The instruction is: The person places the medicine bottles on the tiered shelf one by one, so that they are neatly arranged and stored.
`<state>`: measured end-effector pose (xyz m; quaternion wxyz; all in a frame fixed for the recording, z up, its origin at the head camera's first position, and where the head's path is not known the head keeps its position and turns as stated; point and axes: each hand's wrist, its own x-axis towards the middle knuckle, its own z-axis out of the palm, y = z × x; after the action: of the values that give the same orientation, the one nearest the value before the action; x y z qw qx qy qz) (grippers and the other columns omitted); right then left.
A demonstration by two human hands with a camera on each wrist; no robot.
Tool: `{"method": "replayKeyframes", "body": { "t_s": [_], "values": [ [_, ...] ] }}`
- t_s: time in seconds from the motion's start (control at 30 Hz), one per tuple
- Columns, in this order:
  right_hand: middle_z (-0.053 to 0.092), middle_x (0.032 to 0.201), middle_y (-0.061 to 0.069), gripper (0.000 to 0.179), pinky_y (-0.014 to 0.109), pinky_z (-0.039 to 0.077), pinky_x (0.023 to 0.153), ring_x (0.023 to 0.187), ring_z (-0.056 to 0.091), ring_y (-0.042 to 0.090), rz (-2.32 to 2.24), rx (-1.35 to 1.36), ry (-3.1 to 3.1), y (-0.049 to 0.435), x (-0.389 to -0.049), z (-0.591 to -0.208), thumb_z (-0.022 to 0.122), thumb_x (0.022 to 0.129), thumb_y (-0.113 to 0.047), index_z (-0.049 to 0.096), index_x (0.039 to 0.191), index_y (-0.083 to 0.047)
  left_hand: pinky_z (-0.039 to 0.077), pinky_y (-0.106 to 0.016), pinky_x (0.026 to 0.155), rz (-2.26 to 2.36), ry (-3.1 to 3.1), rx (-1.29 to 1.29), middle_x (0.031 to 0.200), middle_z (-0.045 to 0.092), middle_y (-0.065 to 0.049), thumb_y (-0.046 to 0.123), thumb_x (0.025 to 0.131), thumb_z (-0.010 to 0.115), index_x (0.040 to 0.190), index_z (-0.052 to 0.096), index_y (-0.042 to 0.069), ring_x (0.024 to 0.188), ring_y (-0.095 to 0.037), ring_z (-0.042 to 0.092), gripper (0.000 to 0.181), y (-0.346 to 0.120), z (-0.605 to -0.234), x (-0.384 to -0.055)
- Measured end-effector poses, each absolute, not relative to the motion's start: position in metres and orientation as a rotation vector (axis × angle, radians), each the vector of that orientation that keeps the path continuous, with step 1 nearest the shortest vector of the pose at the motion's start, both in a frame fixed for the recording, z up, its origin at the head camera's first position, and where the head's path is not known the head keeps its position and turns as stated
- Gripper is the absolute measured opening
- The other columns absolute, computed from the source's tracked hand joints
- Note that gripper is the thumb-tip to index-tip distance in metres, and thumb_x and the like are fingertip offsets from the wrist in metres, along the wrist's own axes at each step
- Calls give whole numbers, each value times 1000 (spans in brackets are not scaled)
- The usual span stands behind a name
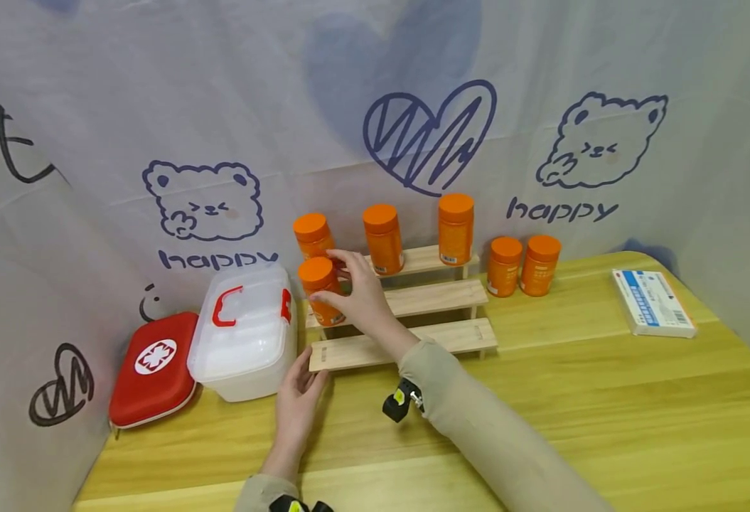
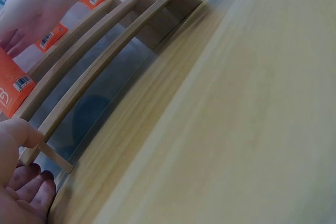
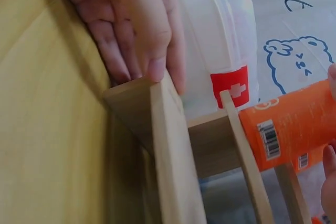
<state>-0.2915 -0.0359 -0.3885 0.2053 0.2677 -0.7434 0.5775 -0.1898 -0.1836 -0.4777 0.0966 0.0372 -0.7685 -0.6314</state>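
A three-step wooden display rack [image 1: 432, 339] stands on the table. My right hand [image 1: 370, 304] grips an orange jar [image 1: 315, 276] at the left end of the middle step, thumb on its near side and fingers around the far side. In the right wrist view the jar's base [image 3: 270, 139] is right at the step's edge. My left hand [image 1: 296, 402] pinches the left end of the lowest step; its thumb [image 3: 156, 69] lies over the board's corner. Along the top step stand three more orange jars, at left [image 1: 311, 229], middle [image 1: 383, 238] and right [image 1: 456, 231].
Two orange jars [image 1: 505, 267] stand on the table right of the rack. Farther right lies a white and blue medicine box [image 1: 652, 302]. A clear plastic box [image 1: 240, 355] with red latches sits close left of the rack, beside a red first-aid case [image 1: 151, 391]. Fabric hangs behind.
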Motion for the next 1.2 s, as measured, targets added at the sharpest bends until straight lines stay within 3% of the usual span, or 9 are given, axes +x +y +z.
{"method": "replayKeyframes", "body": {
  "t_s": [0.23, 0.43, 0.67, 0.8, 0.93, 1.2],
  "values": [
    [53, 126, 11, 69, 27, 45, 98, 116, 51, 20, 1699, 733, -2086, -15, -280, -398, 82, 75, -14, 47, 134, -3, 41, -38, 102, -1844, -2282, 109, 141, 45, -21, 9, 92, 64, 142, 44, 2, 122, -32, 48, 53, -183, -479, -191],
    [54, 125, 9, 63, 24, 44, 98, 114, 53, 22, 1554, 837, -2176, 8, -264, -401, 82, 75, -18, 53, 129, -3, 40, -39, 103, -1848, -2280, 115, 142, 44, -21, 9, 93, 63, 142, 43, 3, 123, -32, 48, 54, -183, -477, -190],
    [54, 124, 8, 58, 28, 48, 94, 107, 56, 31, 1381, 993, -2160, 38, -255, -405, 82, 74, -17, 57, 124, -3, 40, -41, 103, -1861, -2288, 113, 142, 43, -22, 9, 93, 63, 143, 41, 1, 125, -32, 46, 55, -183, -477, -190],
    [54, 125, 7, 57, 32, 47, 94, 110, 54, 27, 1268, 993, -2168, 60, -250, -407, 83, 73, -19, 59, 122, -4, 40, -40, 103, -1864, -2283, 109, 142, 44, -20, 9, 93, 63, 143, 42, 2, 124, -31, 47, 54, -182, -477, -189],
    [55, 125, 7, 54, 39, 42, 97, 115, 49, 23, 1156, 916, -2163, 82, -248, -408, 84, 71, -19, 61, 118, -5, 40, -39, 103, -1870, -2284, 110, 143, 43, -20, 8, 93, 63, 143, 42, 2, 124, -31, 47, 55, -181, -478, -189],
    [55, 126, 11, 54, 44, 30, 108, 120, 45, 28, 1093, 761, -2114, 114, -257, -395, 85, 70, -13, 61, 117, -3, 40, -39, 103, -1859, -2290, 118, 143, 43, -19, 9, 93, 63, 143, 42, 3, 124, -32, 47, 55, -183, -477, -189]
  ]
}}
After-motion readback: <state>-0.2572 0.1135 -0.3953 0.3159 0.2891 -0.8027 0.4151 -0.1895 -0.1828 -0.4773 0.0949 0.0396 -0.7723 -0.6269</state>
